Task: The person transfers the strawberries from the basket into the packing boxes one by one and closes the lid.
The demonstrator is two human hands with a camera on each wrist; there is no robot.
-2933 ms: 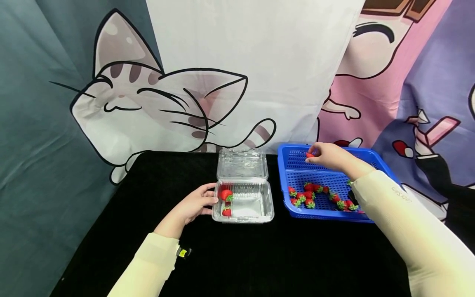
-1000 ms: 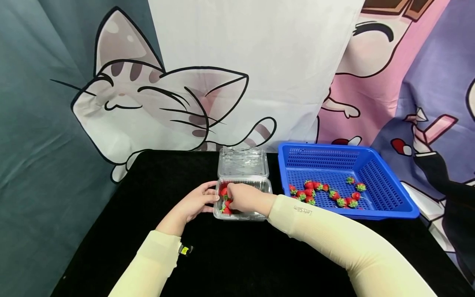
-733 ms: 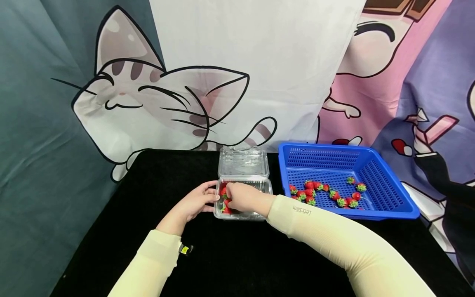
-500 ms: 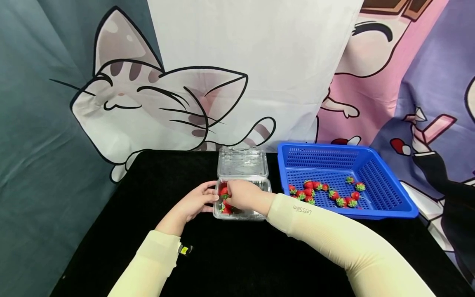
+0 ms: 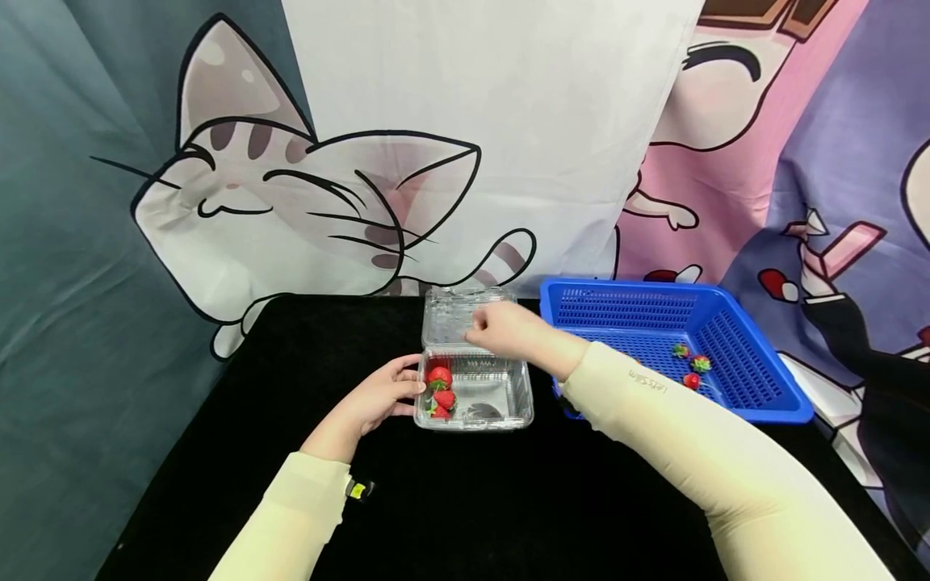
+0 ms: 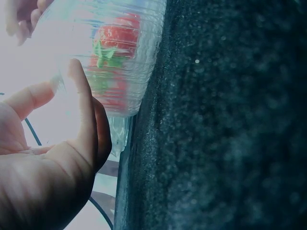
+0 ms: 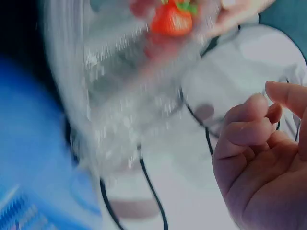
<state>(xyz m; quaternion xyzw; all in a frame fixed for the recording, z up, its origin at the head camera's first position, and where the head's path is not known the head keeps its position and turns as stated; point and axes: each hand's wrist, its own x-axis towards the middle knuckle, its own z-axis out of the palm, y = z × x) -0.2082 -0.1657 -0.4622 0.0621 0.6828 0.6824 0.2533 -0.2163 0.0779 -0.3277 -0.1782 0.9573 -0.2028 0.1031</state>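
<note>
My left hand (image 5: 378,395) rests at the left side of a clear plastic clamshell box (image 5: 523,403), its fairly straight fingers touching the wall. Inside, along that wall, lie three red strawberries with green leaves: a back strawberry (image 5: 439,378), a middle strawberry (image 5: 444,399) and a front strawberry (image 5: 439,412). The left wrist view shows my left hand (image 6: 62,143) with thumb and fingers spread beside the box. My right hand (image 5: 504,329) is over the box's raised lid (image 5: 443,323). In the right wrist view my right hand (image 7: 264,143) holds nothing, its fingers loosely curled.
At the right stands a blue plastic basket (image 5: 763,355) with loose strawberries (image 5: 700,363); my right forearm hides part of it. A black cloth (image 5: 450,508) covers the table. Behind hangs a printed curtain (image 5: 567,105) with a cartoon cat.
My right hand brought a strawberry from the basket into the box, let it go between the other two, and has risen back toward the lid. The left hand stays at the box.
</note>
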